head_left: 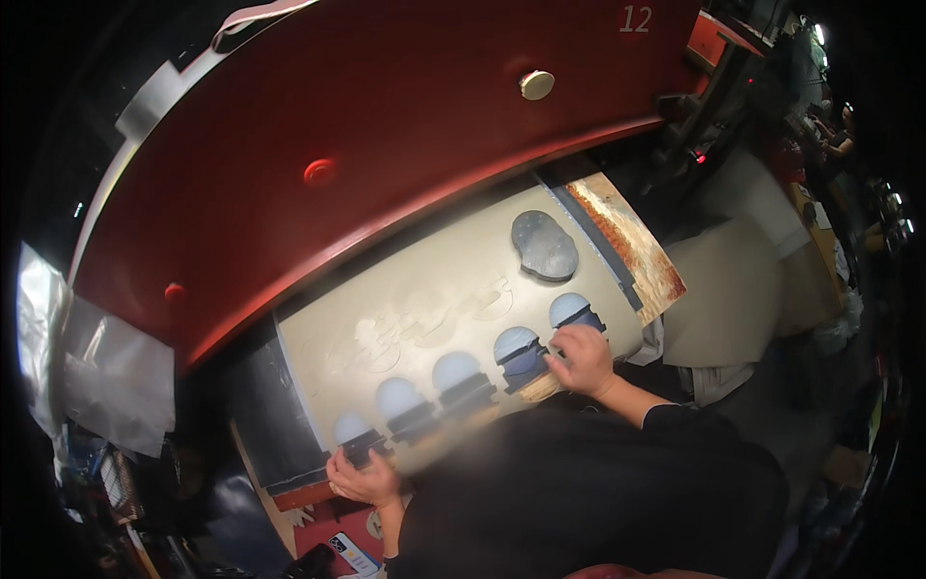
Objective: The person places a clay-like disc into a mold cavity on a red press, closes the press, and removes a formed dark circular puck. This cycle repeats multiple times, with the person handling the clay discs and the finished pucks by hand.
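Observation:
Several rounded pale-blue pieces, each with a dark straight-edged part on its near side, lie in a slanting row along the near edge of a cream board (pixel 313 328). My left hand (pixel 365 480) is at the leftmost blue piece (pixel 353 430), thumb and fingers bent around its dark part. My right hand (pixel 582 360) is closed between the rightmost blue piece (pixel 570 309) and the second blue piece from the right (pixel 519 349). What its fingers pinch, if anything, is hidden. Farther back on the board lies a dark grey lobed block (pixel 545 247).
A large red machine body (pixel 386 145) stands behind the board. Shallow curved marks (pixel 415 328) show on the board's surface. A stained panel (pixel 627 246) lies at the right end. Clear plastic sheeting (pixel 116 376) hangs at left; a phone (pixel 354 554) lies below my left hand.

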A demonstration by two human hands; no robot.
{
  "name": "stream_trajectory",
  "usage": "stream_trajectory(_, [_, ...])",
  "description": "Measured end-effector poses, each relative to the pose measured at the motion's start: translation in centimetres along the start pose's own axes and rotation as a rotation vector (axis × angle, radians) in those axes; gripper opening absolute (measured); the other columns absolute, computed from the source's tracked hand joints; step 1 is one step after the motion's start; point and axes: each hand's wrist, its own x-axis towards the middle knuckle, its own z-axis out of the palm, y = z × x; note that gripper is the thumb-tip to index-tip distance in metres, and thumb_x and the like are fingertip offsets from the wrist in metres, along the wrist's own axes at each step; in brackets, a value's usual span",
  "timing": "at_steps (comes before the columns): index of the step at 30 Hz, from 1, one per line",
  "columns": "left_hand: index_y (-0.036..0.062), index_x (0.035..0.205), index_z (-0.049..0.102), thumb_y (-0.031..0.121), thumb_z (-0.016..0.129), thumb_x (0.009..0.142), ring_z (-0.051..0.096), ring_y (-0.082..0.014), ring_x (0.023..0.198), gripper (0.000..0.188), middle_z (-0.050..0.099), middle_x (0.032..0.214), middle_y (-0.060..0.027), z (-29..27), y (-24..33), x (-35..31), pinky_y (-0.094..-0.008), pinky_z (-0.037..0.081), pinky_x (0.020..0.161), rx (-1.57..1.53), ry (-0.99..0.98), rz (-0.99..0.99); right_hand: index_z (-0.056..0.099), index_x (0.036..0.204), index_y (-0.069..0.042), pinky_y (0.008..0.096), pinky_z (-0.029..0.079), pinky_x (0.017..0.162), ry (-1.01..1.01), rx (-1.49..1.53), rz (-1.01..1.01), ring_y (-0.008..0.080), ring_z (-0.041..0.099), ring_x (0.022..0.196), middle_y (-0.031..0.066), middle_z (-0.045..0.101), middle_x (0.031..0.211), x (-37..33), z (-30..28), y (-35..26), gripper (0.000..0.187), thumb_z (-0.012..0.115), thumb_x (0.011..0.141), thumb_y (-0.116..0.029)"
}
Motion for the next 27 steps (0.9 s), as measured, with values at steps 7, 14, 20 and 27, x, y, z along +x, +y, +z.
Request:
stream_trajectory(7, [0.0027, 0.129, 0.05, 0.028, 0.07, 0.074, 0.048, -0.0392, 0.113, 0.063, 0.051, 0.118, -0.02, 1.1, -0.2, -1.8, -0.0485, 0.035, 0.099, 0.068, 0.079, -0.056, 0.064, 0.086, -0.01, 0.0357, 0.048, 0.075, 0.078, 0.027, -0.119, 0.0241, 0.062, 0.088, 0.0044, 0.063, 0.094, -1.0, 0.5, 0.7, 0.02, 0.073, 0.073, -0.021])
stream_trajectory(14, [0.004, 0.131, 0.047, 0.029, 0.071, 0.078, 0.049, -0.0405, 0.109, 0.063, 0.052, 0.114, -0.0209, 2.0, -1.1, -3.0, -0.0491, 0.038, 0.095, 0.088, 0.125, -0.085, 0.063, 0.086, -0.009, 0.0392, 0.049, 0.071, 0.104, 0.195, -0.117, 0.0276, 0.061, 0.084, 0.0086, 0.063, 0.088, -1.3, 1.0, 1.9, 0.016, 0.069, 0.078, -0.02])
stream_trajectory(20, [0.0043, 0.125, 0.052, 0.032, 0.07, 0.076, 0.051, -0.0386, 0.107, 0.059, 0.053, 0.111, -0.0206, 2.1, -0.4, -2.9, -0.0486, 0.038, 0.097, 0.103, 0.124, -0.165, 0.062, 0.075, -0.007, 0.0426, 0.047, 0.06, 0.533, 0.225, -0.013, 0.033, 0.061, 0.07, 0.0119, 0.062, 0.074, 8.8, -7.1, 5.7, 0.023, 0.062, 0.091, -0.023])
stream_trajectory(27, [0.0042, 0.129, 0.048, 0.034, 0.069, 0.079, 0.052, -0.0392, 0.111, 0.062, 0.053, 0.116, -0.0212, 1.6, 0.4, -2.8, -0.049, 0.039, 0.099, 0.128, 0.083, -0.222, 0.067, 0.08, -0.009, 0.0451, 0.05, 0.067, 0.389, 0.101, -0.005, 0.0354, 0.063, 0.081, 0.0136, 0.066, 0.085, 13.3, -13.4, 3.8, 0.026, 0.062, 0.09, -0.033])
